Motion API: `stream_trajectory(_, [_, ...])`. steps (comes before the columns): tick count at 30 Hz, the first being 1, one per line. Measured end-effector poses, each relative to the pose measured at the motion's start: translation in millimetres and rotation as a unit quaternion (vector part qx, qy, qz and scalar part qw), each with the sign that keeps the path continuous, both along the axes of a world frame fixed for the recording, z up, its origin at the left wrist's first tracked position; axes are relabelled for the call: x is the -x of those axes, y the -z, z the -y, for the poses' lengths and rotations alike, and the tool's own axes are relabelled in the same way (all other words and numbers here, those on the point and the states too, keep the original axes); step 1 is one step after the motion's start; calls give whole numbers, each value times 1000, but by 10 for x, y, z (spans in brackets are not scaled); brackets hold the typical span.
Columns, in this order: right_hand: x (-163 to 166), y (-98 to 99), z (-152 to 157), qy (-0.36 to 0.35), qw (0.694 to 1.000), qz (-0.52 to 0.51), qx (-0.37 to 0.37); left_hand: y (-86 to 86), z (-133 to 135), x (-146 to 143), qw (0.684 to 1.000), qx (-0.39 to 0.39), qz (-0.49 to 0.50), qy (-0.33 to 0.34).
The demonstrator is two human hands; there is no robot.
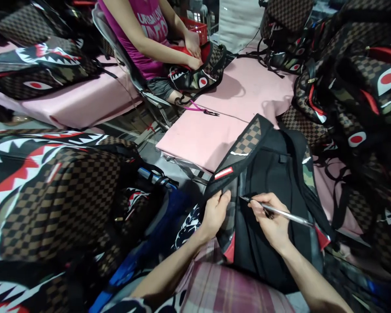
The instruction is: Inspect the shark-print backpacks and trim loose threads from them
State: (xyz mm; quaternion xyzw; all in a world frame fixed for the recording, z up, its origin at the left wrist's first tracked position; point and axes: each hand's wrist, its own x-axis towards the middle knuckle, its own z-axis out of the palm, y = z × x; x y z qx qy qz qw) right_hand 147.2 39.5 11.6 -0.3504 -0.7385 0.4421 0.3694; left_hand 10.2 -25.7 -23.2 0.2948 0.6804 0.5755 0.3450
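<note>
Two hands are at work on a black backpack (273, 182) that is propped over the lap, its back panel turned up and its top leaning toward the near edge of the pink table (202, 139). A checkered strap (244, 145) is pinched at its lower end between thumb and fingers of the left hand (215, 213), apparently so that the seam is pulled taut and kept flat. A thin metal tool (280, 212) is gripped like a pen in the closed fingers of the right hand (270, 221), its tip laid against the black fabric just beside the strap. Finished shark-print bags (52, 195) are heaped at the left, and more bags (355, 87) crowd the right edge of the table, so little free room is left. Across the table, another bag (198, 71) is held on the lap of a seated person (146, 39), and a pink cord (198, 108) lies near the far corner.
</note>
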Motion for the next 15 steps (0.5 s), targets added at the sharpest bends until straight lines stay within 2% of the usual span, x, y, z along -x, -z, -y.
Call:
stream_trajectory(3, [-81, -81, 113, 16, 995, -27, -93, -197, 71, -154, 999, 21, -10, 35])
stream_trajectory(5, [-125, -96, 172, 39, 988, -30, -147, -255, 95, -227, 999, 26, -21, 39])
stream_trajectory(9, [-174, -91, 254, 77, 972, -5, -224, -250, 123, -300, 998, 20, -31, 50])
stream_trajectory(15, [-191, -100, 290, 78, 955, -2, -285, -283, 156, -340, 997, 18, -62, 49])
